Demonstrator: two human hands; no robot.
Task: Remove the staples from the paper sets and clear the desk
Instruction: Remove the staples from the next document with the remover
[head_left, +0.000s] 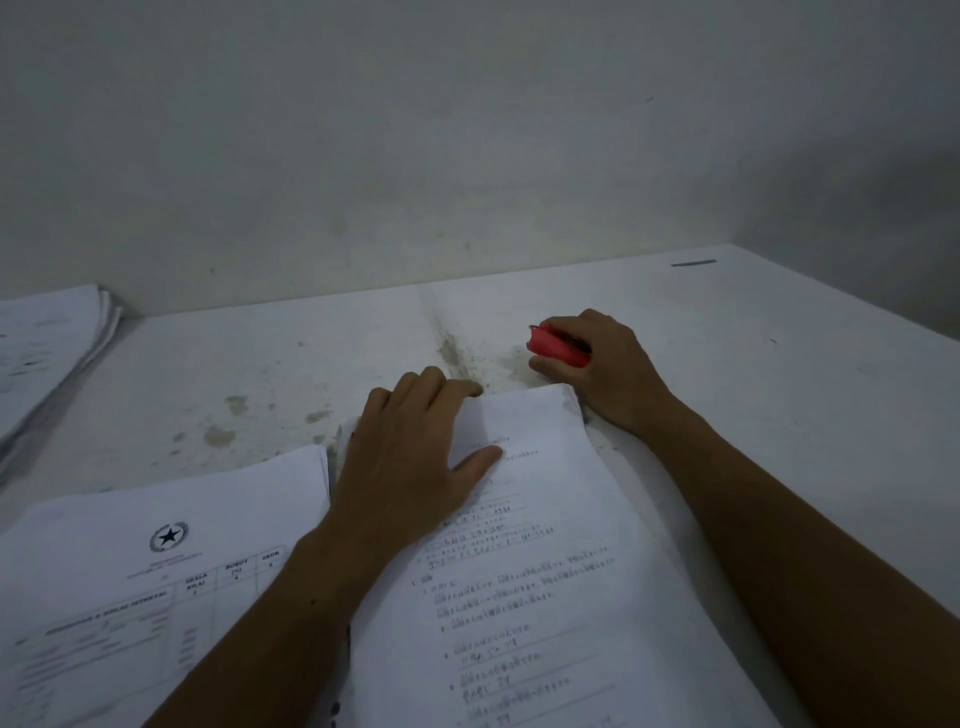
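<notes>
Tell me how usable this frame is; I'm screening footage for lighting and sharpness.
Head view: dim and bluish, no glare; desk edges bow from wide-angle distortion; print on the paper set under the left hand is smeared; the red staple remover in the right hand stays distinct.

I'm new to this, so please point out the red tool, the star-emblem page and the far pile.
red staple remover (553, 347): head view, its body.
star-emblem sheet (156, 566): head view, upper print.
far paper stack (47, 343): head view, top sheet.

Three sets of white printed paper lie on the desk: one far left (47, 353), one near left (130, 587), one near centre (561, 597). One red plastic staple remover (558, 347). Two hands.
</notes>
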